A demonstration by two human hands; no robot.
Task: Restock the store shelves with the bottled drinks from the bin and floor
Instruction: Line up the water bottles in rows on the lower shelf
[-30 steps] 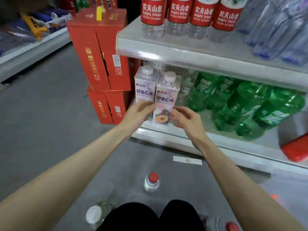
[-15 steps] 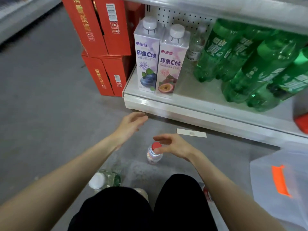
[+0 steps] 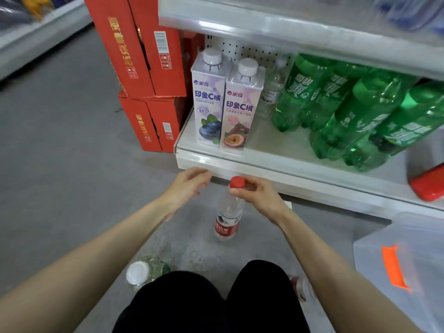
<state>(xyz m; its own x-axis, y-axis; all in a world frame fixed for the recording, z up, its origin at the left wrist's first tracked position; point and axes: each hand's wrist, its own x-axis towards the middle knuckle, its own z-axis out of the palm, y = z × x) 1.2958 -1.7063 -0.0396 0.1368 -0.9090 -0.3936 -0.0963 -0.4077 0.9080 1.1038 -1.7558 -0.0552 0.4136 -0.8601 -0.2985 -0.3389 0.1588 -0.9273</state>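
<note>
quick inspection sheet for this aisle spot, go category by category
surface: grey floor; white bottom shelf, bare patch at its front
job's things: red-capped water bottle held by its neck; white-capped bottle on the floor; another bottle by the right knee, partly hidden
clutter: red object at the shelf's right end, cut off
grips: left hand holds nothing, beside the cap; right hand pinches the bottle's neck
cables: nothing seen
surroundings: juice cartons and green bottles on the shelf; red boxes stacked left; clear bin right
</note>
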